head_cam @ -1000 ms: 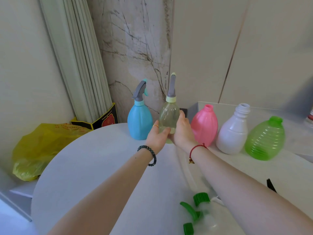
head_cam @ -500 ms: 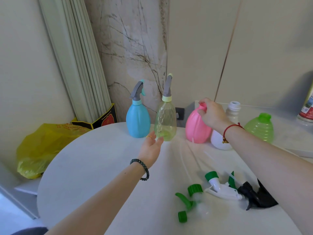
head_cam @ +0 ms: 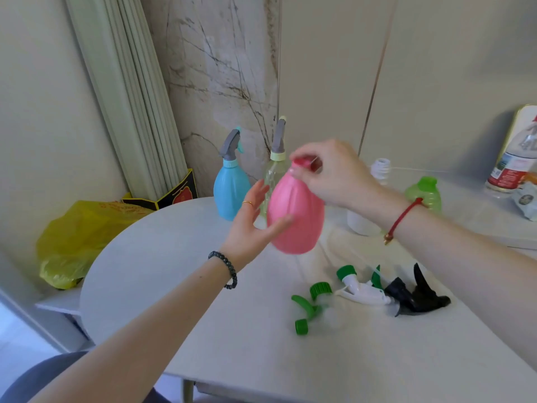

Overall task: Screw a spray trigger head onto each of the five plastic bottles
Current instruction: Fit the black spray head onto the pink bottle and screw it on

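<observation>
My right hand (head_cam: 334, 173) grips the pink bottle (head_cam: 295, 216) by its neck and holds it tilted above the table. My left hand (head_cam: 252, 222) is open against the bottle's left side, thumb touching it. At the back stand a blue bottle (head_cam: 231, 190) and a clear yellowish bottle (head_cam: 270, 175), each with a grey trigger head. A white bottle (head_cam: 363, 219) and a green bottle (head_cam: 425, 193) stand open-necked behind my right arm. Loose trigger heads lie on the table: a green one (head_cam: 309, 303), a white one (head_cam: 360, 292), a black one (head_cam: 418, 295).
The round white table (head_cam: 174, 286) ends near me and at the left. A yellow plastic bag (head_cam: 75, 237) lies beyond its left edge. A labelled bottle (head_cam: 517, 158) and a small packet (head_cam: 526, 199) sit on the ledge at far right.
My right hand has lifted the pink bottle off the table and brought it toward me. My left hand has risen to meet its side.
</observation>
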Motion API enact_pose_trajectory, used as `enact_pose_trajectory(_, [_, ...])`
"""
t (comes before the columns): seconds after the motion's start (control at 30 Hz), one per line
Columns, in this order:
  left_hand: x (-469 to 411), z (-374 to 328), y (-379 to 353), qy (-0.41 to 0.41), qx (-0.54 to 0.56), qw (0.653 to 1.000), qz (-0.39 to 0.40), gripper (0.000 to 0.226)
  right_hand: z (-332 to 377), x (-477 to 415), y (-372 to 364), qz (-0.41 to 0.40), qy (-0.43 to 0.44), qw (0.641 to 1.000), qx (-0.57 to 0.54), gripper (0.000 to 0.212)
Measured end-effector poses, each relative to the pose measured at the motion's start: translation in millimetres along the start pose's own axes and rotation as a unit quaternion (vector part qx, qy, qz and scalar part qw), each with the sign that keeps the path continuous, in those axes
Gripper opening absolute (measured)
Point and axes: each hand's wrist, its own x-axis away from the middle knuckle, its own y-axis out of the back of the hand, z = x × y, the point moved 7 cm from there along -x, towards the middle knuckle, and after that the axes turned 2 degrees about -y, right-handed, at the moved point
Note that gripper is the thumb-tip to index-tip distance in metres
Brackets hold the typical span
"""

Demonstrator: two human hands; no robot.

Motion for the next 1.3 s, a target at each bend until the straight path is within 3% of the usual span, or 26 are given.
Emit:
enact_pose_trajectory(0.13, [11.1,5.5,-5.7,0.01,-0.047,0.998,0.034,0.089,8.3,26.8,-39.9,0.056,0.015,0.998,-0.02,0.019])
enact_pose_trajectory(0.23, [19.4,21.0,-8.0,0.04,-0.08,0.995,0.038,0.073,-3.0,37.3,-60.6,0.168,0.0,0.985,-0.042,0.034])
enact_pose_trajectory(0.33, [19.7,29.3,-6.9,0.07,-0.071,0.995,0.025,0.074,-29.9,40.3,-45.8,0.242,-0.038,0.968,-0.06,0.046])
enact_pose_trajectory(0.43, [16.8,31.0,-11.5,0.07,-0.079,0.994,0.028,0.074,-81.2,54.7,-18.2,0.296,-0.078,0.95,0.052,0.054])
enact_pose_trajectory(0.5, [15.5,32.1,-14.5,0.07,-0.071,0.995,0.024,0.072,-115.0,82.2,-10.5,0.372,-0.107,0.91,0.149,0.061])
enact_pose_trajectory(0.57, [14.5,33.0,-15.5,0.069,-0.065,0.995,0.017,0.072,-140.3,116.4,-11.3,0.43,-0.147,0.872,0.182,0.069])
enact_pose_trajectory(0.63, [13.4,34.6,-16.1,0.07,-0.063,0.995,0.015,0.073,-154.6,145.5,-13.7,0.446,-0.173,0.858,0.186,0.082])
enact_pose_trajectory(0.77, [13.0,36.0,-18.2,0.071,-0.057,0.996,0.023,0.074,-165.5,174.3,-20.0,0.426,-0.144,0.866,0.22,0.08])
enact_pose_trajectory(0.97, [15.4,36.9,-18.5,0.077,-0.05,0.995,0.026,0.074,-150.9,167.0,-12.0,0.37,-0.067,0.907,0.189,0.042])
enact_pose_trajectory(1.03, [15.6,36.5,-18.9,0.076,-0.047,0.996,0.026,0.075,-136.9,149.5,6.2,0.304,-0.079,0.942,0.117,0.036])
enact_pose_trajectory(1.13, [14.6,36.6,-20.4,0.08,-0.044,0.996,0.024,0.077,-103.2,107.2,50.2,0.123,-0.075,0.989,-0.012,0.012])
enact_pose_trajectory(1.2, [14.4,36.1,-24.0,0.08,-0.045,0.995,0.031,0.076,-74.5,78.9,78.4,0.027,-0.055,0.995,-0.085,0.017])
enact_pose_trajectory(1.3, [14.6,34.7,-28.8,0.075,-0.047,0.995,0.038,0.076,-30.4,42.4,98.3,0.007,-0.03,0.985,-0.172,0.025])
